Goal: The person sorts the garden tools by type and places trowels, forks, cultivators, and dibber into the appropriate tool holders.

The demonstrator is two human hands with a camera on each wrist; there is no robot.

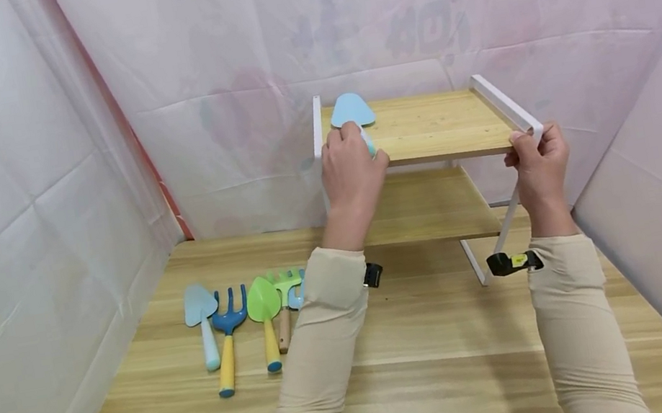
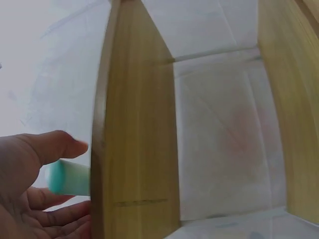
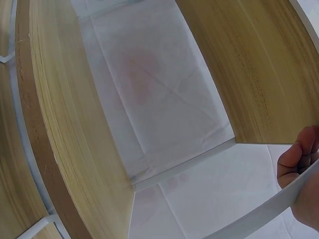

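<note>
A light blue hand trowel [image 1: 352, 110] lies on the left of the top board [image 1: 435, 123] of a two-tier wooden rack with white metal sides. My left hand [image 1: 352, 166] is around its handle, the thumb apart from it. In the left wrist view the handle's teal end [image 2: 57, 177] shows between the thumb and the other fingers, at the board's front edge. My right hand [image 1: 539, 161] grips the rack's front right corner, thumb on top at the white metal frame [image 1: 506, 104]. In the right wrist view, curled fingers [image 3: 291, 164] show beside the frame.
On the table [image 1: 439, 378] at left lie a light blue trowel [image 1: 199, 305], a blue fork [image 1: 230, 318] with yellow handle, a green trowel [image 1: 263, 299] and a green rake [image 1: 283, 284]. A blue tool is partly behind the left sleeve. The rack's lower board [image 1: 429, 204] sits below.
</note>
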